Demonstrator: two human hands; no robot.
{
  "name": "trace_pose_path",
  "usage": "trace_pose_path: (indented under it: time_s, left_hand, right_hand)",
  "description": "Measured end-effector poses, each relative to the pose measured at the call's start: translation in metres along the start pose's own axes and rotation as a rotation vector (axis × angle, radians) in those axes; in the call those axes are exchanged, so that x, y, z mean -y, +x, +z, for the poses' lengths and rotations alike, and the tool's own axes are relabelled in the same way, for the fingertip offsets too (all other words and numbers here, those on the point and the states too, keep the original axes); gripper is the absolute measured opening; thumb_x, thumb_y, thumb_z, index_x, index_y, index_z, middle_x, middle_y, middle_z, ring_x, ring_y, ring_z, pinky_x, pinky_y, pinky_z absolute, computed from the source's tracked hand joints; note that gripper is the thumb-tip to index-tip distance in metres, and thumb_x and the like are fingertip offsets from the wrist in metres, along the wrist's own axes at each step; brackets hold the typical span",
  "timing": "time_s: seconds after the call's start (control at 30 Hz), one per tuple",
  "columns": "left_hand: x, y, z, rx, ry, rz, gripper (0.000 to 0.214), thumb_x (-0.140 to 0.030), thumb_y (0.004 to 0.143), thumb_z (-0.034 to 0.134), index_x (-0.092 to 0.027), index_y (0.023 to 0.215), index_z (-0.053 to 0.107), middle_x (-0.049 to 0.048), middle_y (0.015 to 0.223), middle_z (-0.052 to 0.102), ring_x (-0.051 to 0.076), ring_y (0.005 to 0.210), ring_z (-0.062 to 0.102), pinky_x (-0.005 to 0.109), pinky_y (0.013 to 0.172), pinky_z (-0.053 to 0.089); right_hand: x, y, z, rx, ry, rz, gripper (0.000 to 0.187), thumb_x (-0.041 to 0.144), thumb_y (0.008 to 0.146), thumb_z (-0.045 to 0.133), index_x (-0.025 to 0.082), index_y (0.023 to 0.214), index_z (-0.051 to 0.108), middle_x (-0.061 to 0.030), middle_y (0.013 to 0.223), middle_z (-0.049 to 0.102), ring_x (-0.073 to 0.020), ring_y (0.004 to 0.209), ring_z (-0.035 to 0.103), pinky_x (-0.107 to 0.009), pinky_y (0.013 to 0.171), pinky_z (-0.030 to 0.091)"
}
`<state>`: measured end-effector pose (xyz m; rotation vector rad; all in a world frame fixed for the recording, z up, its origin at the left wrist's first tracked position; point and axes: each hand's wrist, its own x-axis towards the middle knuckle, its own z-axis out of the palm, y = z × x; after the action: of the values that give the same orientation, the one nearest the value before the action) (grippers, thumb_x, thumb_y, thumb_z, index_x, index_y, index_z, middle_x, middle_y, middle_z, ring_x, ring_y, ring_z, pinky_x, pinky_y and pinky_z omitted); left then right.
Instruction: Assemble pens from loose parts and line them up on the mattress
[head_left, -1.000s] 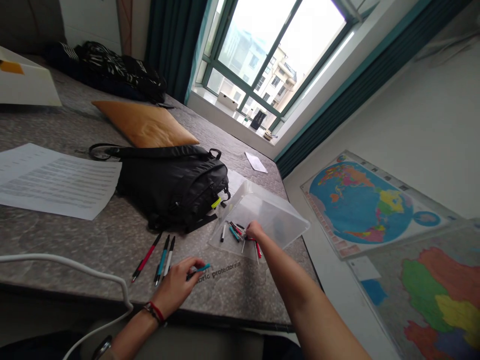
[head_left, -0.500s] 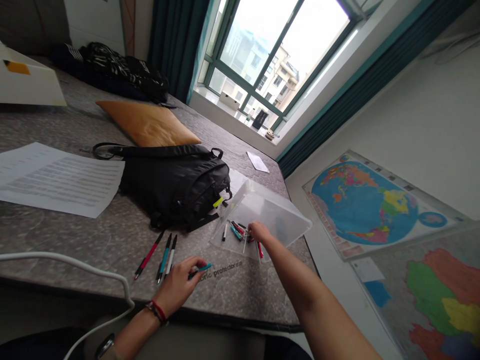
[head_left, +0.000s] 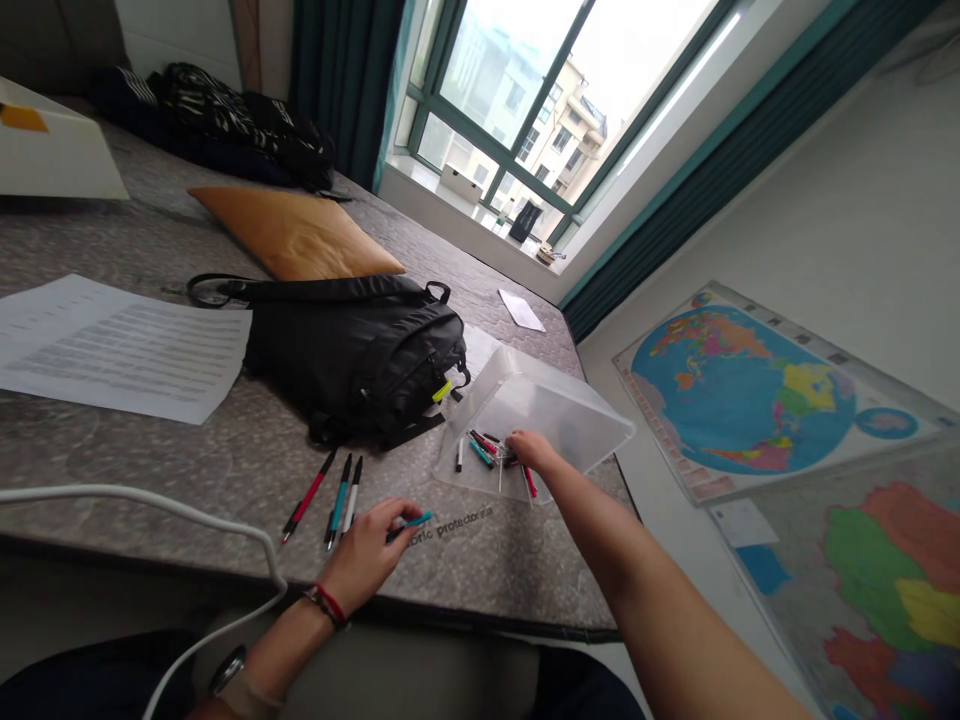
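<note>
My left hand (head_left: 379, 545) is closed around a teal pen piece (head_left: 417, 521), low over the grey mattress surface. Beside it, to the left, lie a red pen (head_left: 309, 497), a teal pen (head_left: 338, 502) and a white pen (head_left: 352, 497), side by side. My right hand (head_left: 529, 449) reaches into a clear plastic box (head_left: 577, 415) tipped on its side. Its fingers are bent down among several loose pen parts (head_left: 484, 448), red, teal, white and black. What those fingers pinch, if anything, is too small to make out.
A black backpack (head_left: 352, 350) lies behind the pens, with a brown envelope (head_left: 300, 235) beyond it. Printed paper (head_left: 127, 350) is at the left. A white cable (head_left: 187, 513) loops across the near left edge. Maps (head_left: 742, 390) hang on the right wall.
The view has shifted slightly. My left hand still holds the teal piece beside the row of pens, and my right hand stays among the parts in the box.
</note>
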<state>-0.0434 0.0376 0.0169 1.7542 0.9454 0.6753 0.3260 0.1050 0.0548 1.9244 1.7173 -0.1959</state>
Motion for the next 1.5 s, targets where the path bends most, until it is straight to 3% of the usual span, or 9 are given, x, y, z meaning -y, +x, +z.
trace_pose_path:
  time_s: [0.33,0.6,0.77,1.17,1.37,1.5]
  left_hand:
    - [0.000,0.001,0.001,-0.008,0.007,0.029,0.018,-0.028,0.083,0.054,-0.023,0.093,0.068,0.0031,0.096,0.071,0.018,0.082,0.065,0.028,0.076,0.048]
    - [0.001,-0.001,0.001,-0.007,-0.002,0.044,0.017,-0.028,0.084,0.054,-0.023,0.093,0.068,0.0023,0.095,0.071,0.018,0.083,0.065,0.028,0.077,0.048]
    - [0.003,-0.001,0.003,-0.001,0.005,0.048,0.016,-0.026,0.085,0.054,-0.023,0.093,0.067,0.0017,0.096,0.071,0.018,0.084,0.065,0.028,0.077,0.048]
    - [0.004,0.001,0.003,0.016,0.017,0.032,0.015,-0.026,0.084,0.055,-0.024,0.094,0.067,0.0015,0.096,0.070,0.019,0.084,0.064,0.028,0.076,0.047]
    - [0.005,0.001,0.003,0.011,0.014,0.032,0.016,-0.026,0.084,0.055,-0.023,0.093,0.068,0.0024,0.096,0.070,0.019,0.083,0.064,0.029,0.076,0.047]
    - [0.006,0.001,0.002,0.007,0.008,0.048,0.015,-0.025,0.084,0.055,-0.023,0.093,0.068,0.0025,0.095,0.070,0.019,0.084,0.063,0.029,0.076,0.046]
  right_hand:
    - [-0.002,0.004,0.015,0.010,0.035,0.053,0.026,0.022,0.087,0.055,0.013,0.108,0.069,-0.0169,0.110,0.069,-0.0238,0.100,0.065,-0.026,0.081,0.045]
    - [-0.014,-0.001,0.018,-0.040,0.120,0.098,0.026,0.022,0.092,0.049,0.017,0.109,0.067,-0.0118,0.107,0.069,-0.0201,0.093,0.063,-0.023,0.072,0.040]
    - [-0.018,0.000,0.017,-0.050,0.165,0.070,0.022,0.023,0.086,0.059,0.021,0.105,0.069,-0.0076,0.105,0.070,-0.0186,0.094,0.062,-0.022,0.072,0.038]
    - [-0.008,0.015,0.024,-0.088,0.218,0.172,0.016,0.024,0.082,0.063,0.017,0.092,0.074,-0.0100,0.096,0.072,-0.0193,0.085,0.063,-0.023,0.068,0.040]
    - [-0.009,0.012,0.026,-0.119,0.225,0.262,0.023,0.025,0.083,0.063,0.016,0.103,0.071,-0.0108,0.104,0.070,-0.0206,0.090,0.062,-0.024,0.069,0.041]
    - [-0.013,0.007,0.029,-0.101,0.224,0.241,0.022,0.027,0.085,0.060,0.018,0.102,0.072,-0.0094,0.103,0.071,-0.0204,0.092,0.063,-0.023,0.070,0.041]
